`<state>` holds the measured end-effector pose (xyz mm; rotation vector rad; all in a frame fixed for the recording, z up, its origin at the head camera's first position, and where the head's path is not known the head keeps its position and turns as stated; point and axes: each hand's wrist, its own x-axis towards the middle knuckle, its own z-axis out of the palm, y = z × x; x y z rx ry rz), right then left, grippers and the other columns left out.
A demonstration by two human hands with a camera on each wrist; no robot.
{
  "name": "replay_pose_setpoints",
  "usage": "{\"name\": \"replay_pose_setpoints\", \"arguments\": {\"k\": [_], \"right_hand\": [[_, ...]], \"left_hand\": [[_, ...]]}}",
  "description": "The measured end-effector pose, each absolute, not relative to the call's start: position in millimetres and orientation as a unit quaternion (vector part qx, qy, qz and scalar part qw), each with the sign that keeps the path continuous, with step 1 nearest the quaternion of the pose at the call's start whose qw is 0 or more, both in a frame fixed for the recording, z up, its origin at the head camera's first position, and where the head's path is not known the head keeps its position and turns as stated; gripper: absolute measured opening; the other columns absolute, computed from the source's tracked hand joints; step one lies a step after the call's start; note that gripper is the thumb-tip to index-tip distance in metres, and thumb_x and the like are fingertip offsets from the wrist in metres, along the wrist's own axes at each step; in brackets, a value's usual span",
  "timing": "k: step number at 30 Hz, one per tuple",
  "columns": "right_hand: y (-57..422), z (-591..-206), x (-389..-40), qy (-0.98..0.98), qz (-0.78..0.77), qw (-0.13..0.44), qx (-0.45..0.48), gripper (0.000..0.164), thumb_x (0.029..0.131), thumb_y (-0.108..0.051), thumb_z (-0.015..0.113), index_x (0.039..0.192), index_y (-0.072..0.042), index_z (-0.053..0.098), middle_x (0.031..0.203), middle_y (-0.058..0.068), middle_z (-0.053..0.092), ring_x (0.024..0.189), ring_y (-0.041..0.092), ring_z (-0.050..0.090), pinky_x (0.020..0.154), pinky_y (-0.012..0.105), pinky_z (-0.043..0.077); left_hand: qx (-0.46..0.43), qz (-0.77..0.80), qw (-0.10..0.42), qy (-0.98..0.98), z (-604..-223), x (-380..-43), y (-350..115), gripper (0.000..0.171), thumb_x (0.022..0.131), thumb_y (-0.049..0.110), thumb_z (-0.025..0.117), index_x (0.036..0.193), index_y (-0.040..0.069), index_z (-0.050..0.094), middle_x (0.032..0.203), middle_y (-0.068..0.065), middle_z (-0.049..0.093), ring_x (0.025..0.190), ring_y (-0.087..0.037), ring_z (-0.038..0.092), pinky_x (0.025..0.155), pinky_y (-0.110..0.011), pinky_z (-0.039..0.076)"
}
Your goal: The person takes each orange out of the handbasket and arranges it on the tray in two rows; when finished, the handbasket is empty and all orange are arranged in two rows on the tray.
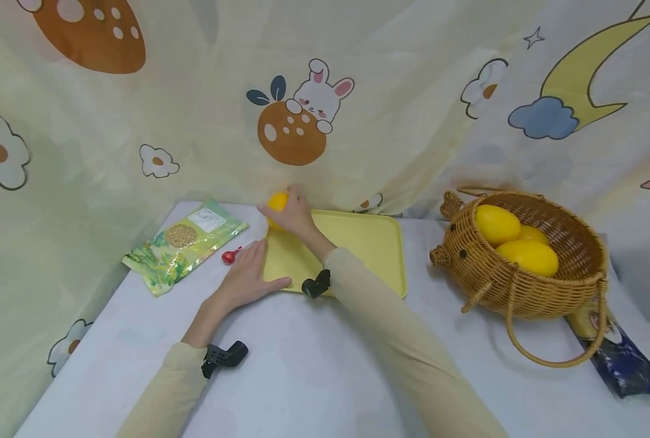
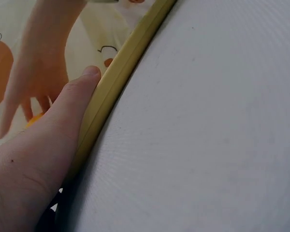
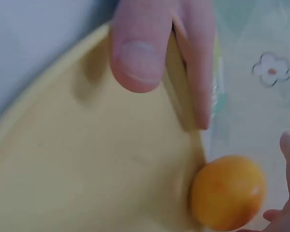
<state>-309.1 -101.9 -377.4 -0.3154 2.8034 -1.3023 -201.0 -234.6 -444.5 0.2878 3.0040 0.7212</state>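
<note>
A yellow lemon [image 1: 277,207] is at the far left corner of the pale yellow tray [image 1: 366,240]. My right hand [image 1: 297,218] holds it, fingers curved about it; in the right wrist view the lemon [image 3: 228,192] shows orange-yellow beside the tray edge. My left hand [image 1: 245,277] rests at the tray's near left corner. Its fingers lie straight along the left edge, and the thumb [image 2: 70,104] lies over the front rim. Just left of those fingers is a red-wrapped lollipop [image 1: 229,256], its white stick partly hidden by them.
A green snack bag [image 1: 185,243] lies at the left of the table. On the right stands a pig-shaped wicker basket [image 1: 500,292] with several yellow lemons [image 1: 527,255] inside. A dark blue packet [image 1: 626,359] lies partly under it. A printed curtain [image 1: 215,121] hangs behind.
</note>
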Motion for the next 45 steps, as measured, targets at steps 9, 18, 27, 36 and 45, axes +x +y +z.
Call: {"name": "replay_pose_setpoints", "arguments": {"k": [9,18,27,36,45], "right_hand": [[-3,-327,-199,0.833,-0.437,0.018,-0.340,0.064,0.094,-0.030,0.063,0.146,-0.007,0.033,0.148,0.012,0.040,0.127,0.026,0.054,0.101,0.041,0.051],[131,-336,-103,0.813,-0.456,-0.090,-0.351,0.053,0.084,0.003,0.069,0.133,-0.009,0.050,0.124,0.007,0.060,0.099,0.016,0.067,0.076,0.022,0.058],[190,-322,-92,0.860,-0.415,-0.137,-0.263,0.050,0.084,0.009,0.067,0.129,-0.009,0.053,0.118,-0.019,0.059,0.100,0.000,0.064,0.081,0.010,0.053],[224,-314,-118,0.866,-0.385,-0.166,-0.274,0.035,0.084,0.008,0.067,0.117,-0.004,0.062,0.110,-0.020,0.063,0.093,-0.004,0.062,0.078,0.006,0.051],[283,-265,-191,0.941,-0.272,-0.090,-0.179,0.032,0.093,-0.020,0.065,0.121,-0.004,0.062,0.116,0.012,0.064,0.096,-0.007,0.053,0.077,-0.001,0.040]], "left_hand": [[0.091,0.233,0.008,0.968,-446,-198,-237,0.121,0.074,0.080,0.057,0.154,0.001,0.012,0.160,-0.019,0.020,0.148,-0.035,0.019,0.123,-0.053,0.013],[0.093,0.221,0.027,0.971,-449,-195,-239,0.119,0.078,0.076,0.057,0.154,-0.003,0.010,0.161,-0.022,0.014,0.149,-0.038,0.014,0.123,-0.054,0.011],[0.084,0.223,0.026,0.971,-448,-195,-244,0.121,0.076,0.077,0.057,0.154,-0.001,0.008,0.162,-0.021,0.014,0.149,-0.038,0.015,0.122,-0.055,0.012],[0.085,0.227,0.024,0.970,-449,-196,-238,0.120,0.077,0.077,0.057,0.155,-0.001,0.008,0.162,-0.022,0.013,0.149,-0.038,0.015,0.122,-0.055,0.012],[0.095,0.221,0.023,0.970,-447,-201,-234,0.121,0.077,0.077,0.057,0.154,-0.002,0.008,0.161,-0.023,0.014,0.148,-0.039,0.015,0.122,-0.055,0.012]]}}
